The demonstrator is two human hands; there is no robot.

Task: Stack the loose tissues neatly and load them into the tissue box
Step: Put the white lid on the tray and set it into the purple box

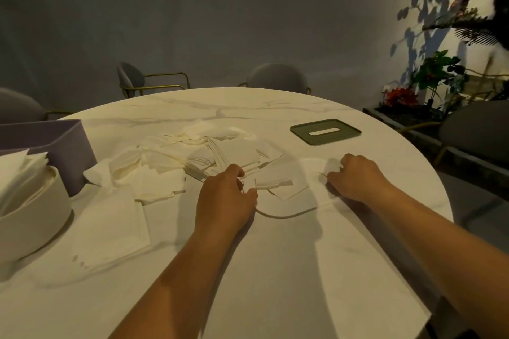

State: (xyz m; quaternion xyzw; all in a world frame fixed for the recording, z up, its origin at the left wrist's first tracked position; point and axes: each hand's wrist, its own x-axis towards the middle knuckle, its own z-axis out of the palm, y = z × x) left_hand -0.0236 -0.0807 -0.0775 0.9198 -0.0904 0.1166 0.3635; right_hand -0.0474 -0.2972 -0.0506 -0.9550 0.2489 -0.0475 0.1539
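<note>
They're at the stacking step, I'd say: one tissue [289,202] is drawn flat on the table between both hands, just beside the loose pile [192,157]. The left hand [225,195] pinches its edge with curled fingers, and the right hand [355,176] seems to pinch the far side. Next it needs laying square on a stack. The white box [35,215] sits at the left, its lid [325,131] off.

The left forearm [176,283] and the right forearm [440,242] are bare all the way from the picture's lower edge to slim wrists. The left hand [224,201] and the right hand [358,177] are bare too, with rounded knuckles.
</note>
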